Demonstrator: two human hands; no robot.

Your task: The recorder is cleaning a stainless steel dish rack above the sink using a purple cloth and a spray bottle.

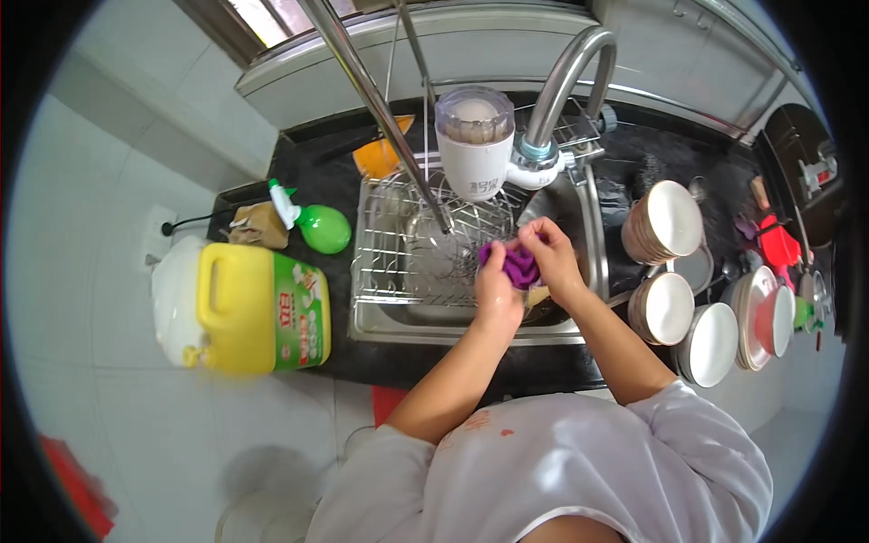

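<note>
Both of my hands hold a bunched purple cloth (521, 269) over the stainless steel sink (421, 330). My left hand (499, 292) grips its near left side, thumb on top. At the upper right of the cloth, the fingers of my right hand (553, 261) pinch it. A wire dish rack (400, 271) spans the left part of the sink, just left of my hands. Below the cloth, a yellowish thing (538, 296) shows in part; I cannot tell what it is. Above my hands are a curved metal faucet (558, 95) and its white water filter (475, 159).
Right of the sink stand stacked bowls (672, 217), more bowls (669, 309) and plates (750, 326). On the left are a green spray bottle (324, 229) and a large yellow jug (237, 305). A slanting metal rack post (380, 102) crosses above the dish rack.
</note>
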